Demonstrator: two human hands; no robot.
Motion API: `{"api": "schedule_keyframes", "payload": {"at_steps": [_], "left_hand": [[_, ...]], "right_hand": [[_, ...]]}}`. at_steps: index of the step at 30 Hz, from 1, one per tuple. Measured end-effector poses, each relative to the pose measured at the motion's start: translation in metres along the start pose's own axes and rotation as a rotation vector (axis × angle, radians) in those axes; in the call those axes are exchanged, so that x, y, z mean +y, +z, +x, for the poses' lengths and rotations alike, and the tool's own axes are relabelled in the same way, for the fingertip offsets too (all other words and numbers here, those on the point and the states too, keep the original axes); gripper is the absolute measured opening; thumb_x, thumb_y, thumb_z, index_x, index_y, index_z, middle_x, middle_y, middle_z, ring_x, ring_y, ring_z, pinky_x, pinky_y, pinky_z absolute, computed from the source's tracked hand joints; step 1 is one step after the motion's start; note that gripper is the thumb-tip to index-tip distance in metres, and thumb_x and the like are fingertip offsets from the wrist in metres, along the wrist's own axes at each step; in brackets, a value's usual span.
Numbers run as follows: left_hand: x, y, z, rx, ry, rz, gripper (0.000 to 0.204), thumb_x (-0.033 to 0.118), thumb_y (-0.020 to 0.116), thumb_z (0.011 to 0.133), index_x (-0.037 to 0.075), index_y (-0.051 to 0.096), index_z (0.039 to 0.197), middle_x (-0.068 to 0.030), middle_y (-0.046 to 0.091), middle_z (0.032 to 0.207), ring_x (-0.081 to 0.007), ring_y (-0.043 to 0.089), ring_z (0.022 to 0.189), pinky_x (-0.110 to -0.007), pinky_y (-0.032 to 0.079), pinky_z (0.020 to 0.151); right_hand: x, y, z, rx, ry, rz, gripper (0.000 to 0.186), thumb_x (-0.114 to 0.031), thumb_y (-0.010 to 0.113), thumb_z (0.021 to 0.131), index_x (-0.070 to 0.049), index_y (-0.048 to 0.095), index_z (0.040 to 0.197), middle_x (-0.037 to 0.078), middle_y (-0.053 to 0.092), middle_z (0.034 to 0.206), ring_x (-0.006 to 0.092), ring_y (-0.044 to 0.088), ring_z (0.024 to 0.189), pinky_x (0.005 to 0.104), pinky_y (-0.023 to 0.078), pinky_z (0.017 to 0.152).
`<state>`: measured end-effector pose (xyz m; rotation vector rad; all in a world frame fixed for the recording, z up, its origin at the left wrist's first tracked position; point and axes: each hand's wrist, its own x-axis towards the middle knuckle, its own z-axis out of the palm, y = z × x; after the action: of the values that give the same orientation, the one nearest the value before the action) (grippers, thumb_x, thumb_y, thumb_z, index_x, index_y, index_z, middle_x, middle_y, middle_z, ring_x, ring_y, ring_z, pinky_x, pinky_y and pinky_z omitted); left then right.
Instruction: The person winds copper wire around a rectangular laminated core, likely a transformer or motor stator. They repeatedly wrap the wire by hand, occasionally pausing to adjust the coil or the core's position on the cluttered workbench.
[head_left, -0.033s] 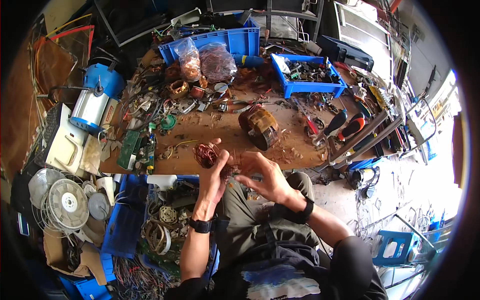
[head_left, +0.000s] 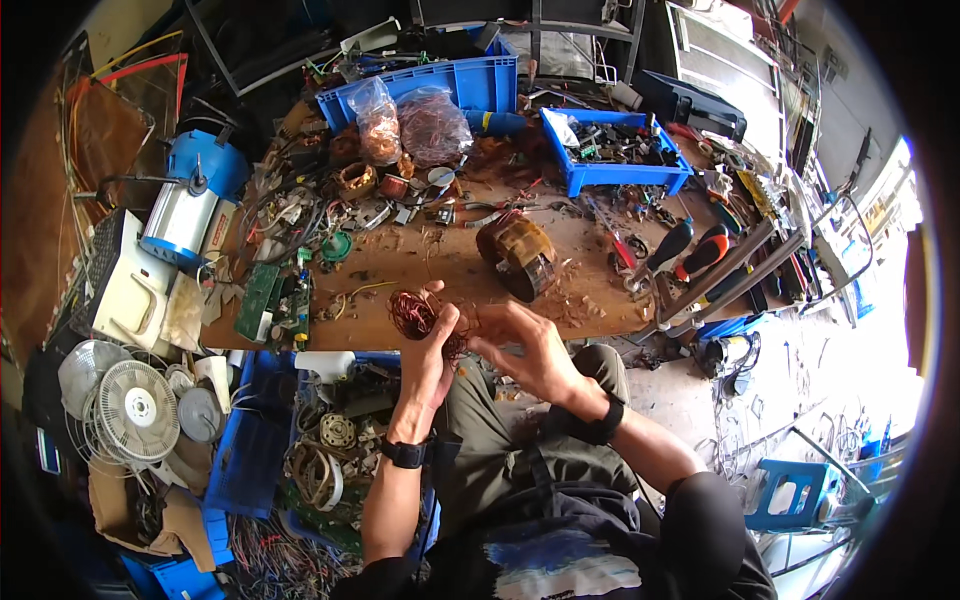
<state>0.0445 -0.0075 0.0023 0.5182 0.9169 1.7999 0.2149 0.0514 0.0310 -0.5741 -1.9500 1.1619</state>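
Note:
My left hand (head_left: 430, 370) grips a tangled bundle of red-brown copper wire (head_left: 414, 313), just above my lap at the bench's near edge. My right hand (head_left: 535, 365) is curved beside the loose strands on the bundle's right, thumb and fingers apart. A large brown cylindrical part with a segmented outer face (head_left: 515, 252) lies on the wooden bench (head_left: 360, 281) beyond my hands. A green circuit board (head_left: 258, 300) lies to the left, and screwdrivers (head_left: 670, 242) are at the right.
Blue crates (head_left: 440, 75) and a blue tray of parts (head_left: 617, 150) stand at the back, near bagged copper scrap (head_left: 435, 125). A blue-silver machine (head_left: 190, 210), fan grille (head_left: 137, 408) and crates of scrap are on the left. A metal frame and blue stool (head_left: 790, 495) are right.
My right hand's fingers sit very slightly closer to the wire bundle. The bundle has shifted a little in my left hand; the bench looks unchanged.

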Motion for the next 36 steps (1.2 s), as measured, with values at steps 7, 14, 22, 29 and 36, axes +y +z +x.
{"api": "schedule_keyframes", "payload": {"at_steps": [7,14,22,29,36], "left_hand": [[-0.014,0.014,0.003,0.005,-0.017,0.005,0.035,0.006,0.076,0.097,0.007,0.059,0.128,0.0002,0.064,0.105,-0.0111,0.063,0.097,-0.029,0.055,0.087],[-0.012,0.015,0.015,0.014,0.043,0.052,0.012,0.014,0.067,0.106,0.005,0.059,0.106,-0.0027,0.058,0.079,-0.0157,0.062,0.067,-0.040,0.063,0.076],[-0.009,0.010,0.014,-0.134,0.082,0.261,0.019,0.021,0.066,0.107,0.006,0.057,0.101,0.0028,0.045,0.077,-0.0106,0.050,0.066,-0.031,0.047,0.062],[-0.031,0.010,0.015,0.228,0.261,0.139,0.029,0.024,0.063,0.108,0.001,0.063,0.127,-0.0062,0.070,0.120,-0.0196,0.067,0.109,-0.031,0.055,0.090],[-0.016,0.030,0.005,0.120,0.170,0.108,0.026,0.019,0.065,0.106,-0.002,0.066,0.120,-0.0151,0.073,0.122,-0.0288,0.071,0.116,-0.040,0.058,0.101]], "right_hand": [[-0.002,-0.004,0.016,-0.101,0.087,-0.061,0.017,-0.008,0.074,0.095,0.004,0.069,0.106,0.015,0.073,0.097,0.0235,0.075,0.092,0.0369,0.059,0.078],[-0.017,-0.033,0.028,0.024,0.101,-0.054,0.053,0.001,0.069,0.095,-0.001,0.050,0.144,0.019,0.069,0.121,0.0273,0.070,0.114,0.0367,0.060,0.091],[-0.007,-0.025,0.061,-0.006,-0.327,-0.372,0.029,-0.013,0.068,0.099,0.002,0.068,0.123,0.020,0.068,0.128,0.0379,0.065,0.120,0.0437,0.057,0.098],[-0.005,0.003,0.026,0.130,-0.034,-0.088,0.019,-0.013,0.069,0.101,0.002,0.073,0.112,0.018,0.077,0.110,0.0329,0.077,0.098,0.0395,0.060,0.083],[-0.002,0.017,0.014,0.144,0.175,0.063,0.015,-0.009,0.075,0.098,-0.001,0.065,0.090,0.012,0.076,0.095,0.0109,0.070,0.082,0.0304,0.057,0.072]]}}
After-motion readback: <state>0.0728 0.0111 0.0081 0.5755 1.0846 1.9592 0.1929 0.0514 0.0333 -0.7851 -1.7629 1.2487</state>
